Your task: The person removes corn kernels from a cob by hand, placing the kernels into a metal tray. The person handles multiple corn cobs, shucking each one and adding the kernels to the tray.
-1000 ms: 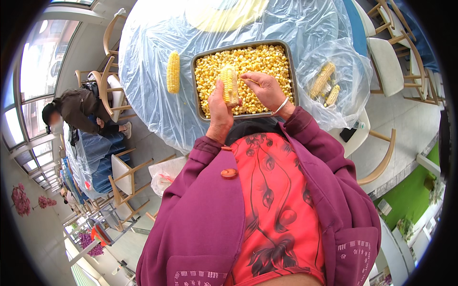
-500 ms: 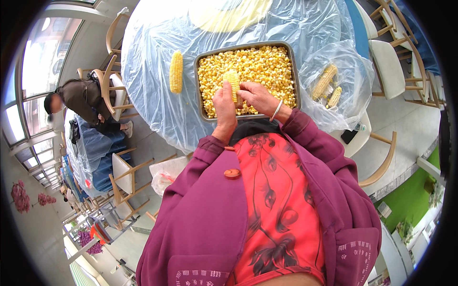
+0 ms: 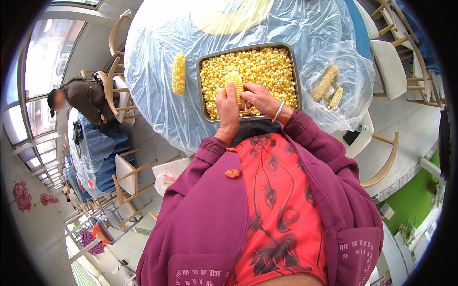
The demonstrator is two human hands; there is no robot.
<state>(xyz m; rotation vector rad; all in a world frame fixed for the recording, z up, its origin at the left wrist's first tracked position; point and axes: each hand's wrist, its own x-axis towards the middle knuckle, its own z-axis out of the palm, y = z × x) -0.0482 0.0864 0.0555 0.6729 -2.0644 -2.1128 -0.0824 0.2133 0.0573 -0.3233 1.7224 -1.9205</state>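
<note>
Over the near part of a metal tray (image 3: 297, 78), my left hand (image 3: 227, 106) is closed around an upright ear of corn (image 3: 234, 80). My right hand (image 3: 261, 99) presses its bent fingers against the right side of that ear; what lies under its fingertips is hidden. Loose yellow kernels (image 3: 269, 64) fill the tray. Left of the tray lies another ear of corn (image 3: 178, 74) with its kernels on. To the right, a clear plastic bag (image 3: 350, 71) holds a long cob (image 3: 326, 83) and a shorter cob piece (image 3: 335, 98).
Clear plastic sheeting covers the round table (image 3: 150, 71). Chairs stand around it, one pale seat (image 3: 389, 66) at the right. A person in dark clothes (image 3: 86, 97) sits at the left beside another plastic-covered table (image 3: 98, 164). A dark flat object (image 3: 351, 137) rests on the near right chair.
My view has shifted slightly, so everything sits a little further right. Both hands stay at the same ear, my right fingers slightly moved along it. The seated person has shifted a little.
</note>
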